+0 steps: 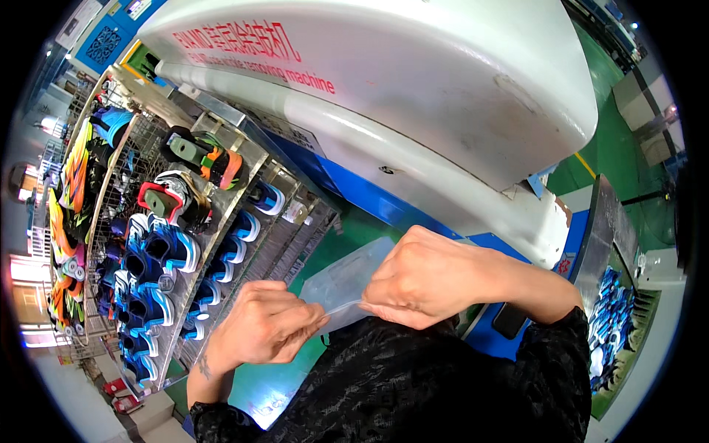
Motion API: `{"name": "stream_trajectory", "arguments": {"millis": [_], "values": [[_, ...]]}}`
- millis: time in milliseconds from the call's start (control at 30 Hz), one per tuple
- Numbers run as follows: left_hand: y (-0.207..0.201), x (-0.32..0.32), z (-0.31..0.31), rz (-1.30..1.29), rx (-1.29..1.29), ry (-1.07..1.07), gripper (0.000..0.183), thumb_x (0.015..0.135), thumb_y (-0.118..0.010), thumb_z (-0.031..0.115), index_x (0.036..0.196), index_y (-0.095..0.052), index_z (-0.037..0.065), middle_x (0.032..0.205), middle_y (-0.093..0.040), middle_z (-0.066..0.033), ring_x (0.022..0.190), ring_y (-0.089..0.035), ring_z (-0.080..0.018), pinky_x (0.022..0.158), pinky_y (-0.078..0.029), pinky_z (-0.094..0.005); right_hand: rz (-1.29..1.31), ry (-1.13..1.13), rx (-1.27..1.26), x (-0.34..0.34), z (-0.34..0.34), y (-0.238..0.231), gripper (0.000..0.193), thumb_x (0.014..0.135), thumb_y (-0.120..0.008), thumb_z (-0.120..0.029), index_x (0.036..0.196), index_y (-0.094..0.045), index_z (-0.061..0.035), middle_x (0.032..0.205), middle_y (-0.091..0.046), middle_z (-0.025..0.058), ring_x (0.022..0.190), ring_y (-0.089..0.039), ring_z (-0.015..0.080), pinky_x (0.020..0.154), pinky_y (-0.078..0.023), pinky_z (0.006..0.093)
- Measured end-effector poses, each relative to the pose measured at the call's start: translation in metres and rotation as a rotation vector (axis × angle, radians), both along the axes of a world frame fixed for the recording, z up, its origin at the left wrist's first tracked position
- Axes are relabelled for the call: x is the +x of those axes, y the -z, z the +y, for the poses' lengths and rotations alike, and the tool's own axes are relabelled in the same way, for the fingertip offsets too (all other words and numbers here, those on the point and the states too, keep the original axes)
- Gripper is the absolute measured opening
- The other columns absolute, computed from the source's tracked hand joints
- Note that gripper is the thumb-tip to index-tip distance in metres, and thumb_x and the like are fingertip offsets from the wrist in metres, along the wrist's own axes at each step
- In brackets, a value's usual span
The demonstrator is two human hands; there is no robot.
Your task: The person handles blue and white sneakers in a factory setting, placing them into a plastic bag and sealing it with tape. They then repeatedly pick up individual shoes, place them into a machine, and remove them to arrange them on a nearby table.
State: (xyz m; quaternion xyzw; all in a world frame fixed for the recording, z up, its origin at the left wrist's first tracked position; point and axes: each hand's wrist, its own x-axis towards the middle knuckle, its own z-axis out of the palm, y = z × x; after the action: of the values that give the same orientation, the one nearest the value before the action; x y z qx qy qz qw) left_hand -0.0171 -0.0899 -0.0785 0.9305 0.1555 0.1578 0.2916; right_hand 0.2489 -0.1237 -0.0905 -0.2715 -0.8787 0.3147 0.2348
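A thin translucent plastic bag [343,275] is pinched at its near edge, above a green floor [358,221], by the left hand [266,323] and the right hand [422,277].

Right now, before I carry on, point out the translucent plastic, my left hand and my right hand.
Translucent plastic [343,280]: head view, middle of its visible surface.
Left hand [264,322]: head view, back of the hand.
Right hand [418,277]: head view, back of the hand.

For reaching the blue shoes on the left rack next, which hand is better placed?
Probably the left hand: it is nearer the shoes. The right hand is farther across; both grip the plastic.
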Motion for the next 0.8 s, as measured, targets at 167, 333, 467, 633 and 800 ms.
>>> {"name": "stream_trajectory", "arguments": {"millis": [167,333,467,633,800], "values": [[0.011,-0.014,-0.005,0.147,-0.221,-0.182,0.006,0.089,-0.069,0.013,0.088,-0.069,0.008,0.066,-0.065,-0.0043,0.053,-0.059,-0.0247,0.053,-0.046,-0.0358,-0.157,-0.035,-0.165,0.005,0.018,0.004,0.013,0.093,-0.061,-0.018,0.090,-0.067,-0.0068,0.078,-0.064,0.0103,0.071,-0.062,0.0297,0.061,-0.049,0.0403],[0.017,-0.041,-0.018,0.157,-0.313,-0.270,0.010,0.090,-0.068,0.014,0.095,-0.069,0.005,0.069,-0.067,-0.0071,0.059,-0.063,-0.0262,0.056,-0.049,-0.0355,-0.097,0.041,-0.106,0.011,0.019,0.009,0.011,0.089,-0.061,-0.017,0.085,-0.064,-0.0080,0.074,-0.063,0.0077,0.078,-0.063,0.0284,0.064,-0.049,0.0412],[0.012,-0.066,-0.024,0.215,-0.134,-0.295,0.011,0.082,-0.070,0.008,0.093,-0.068,0.006,0.064,-0.062,-0.0070,0.056,-0.060,-0.0259,0.053,-0.046,-0.0358,-0.081,0.092,-0.023,0.002,0.018,0.014,0.005,0.084,-0.064,-0.015,0.083,-0.064,-0.0094,0.068,-0.060,0.0058,0.070,-0.062,0.0267,0.060,-0.048,0.0386],[0.031,-0.074,-0.043,0.184,0.004,-0.404,0.017,0.067,-0.071,0.003,0.083,-0.066,0.007,0.057,-0.054,-0.0054,0.050,-0.054,-0.0256,0.049,-0.039,-0.0352,-0.052,0.156,0.066,-0.013,0.016,0.022,0.002,0.083,-0.066,-0.012,0.082,-0.065,-0.0098,0.065,-0.058,0.0060,0.064,-0.061,0.0262,0.056,-0.048,0.0374],[0.049,-0.101,-0.041,0.043,-0.300,-0.452,0.023,0.076,-0.079,0.012,0.097,-0.071,0.007,0.078,-0.069,-0.0072,0.070,-0.066,-0.0237,0.064,-0.050,-0.0329,0.052,0.198,-0.055,-0.024,0.023,0.037,0.007,0.085,-0.068,-0.013,0.090,-0.070,-0.0080,0.071,-0.064,0.0087,0.067,-0.062,0.0270,0.061,-0.051,0.0372]]}}
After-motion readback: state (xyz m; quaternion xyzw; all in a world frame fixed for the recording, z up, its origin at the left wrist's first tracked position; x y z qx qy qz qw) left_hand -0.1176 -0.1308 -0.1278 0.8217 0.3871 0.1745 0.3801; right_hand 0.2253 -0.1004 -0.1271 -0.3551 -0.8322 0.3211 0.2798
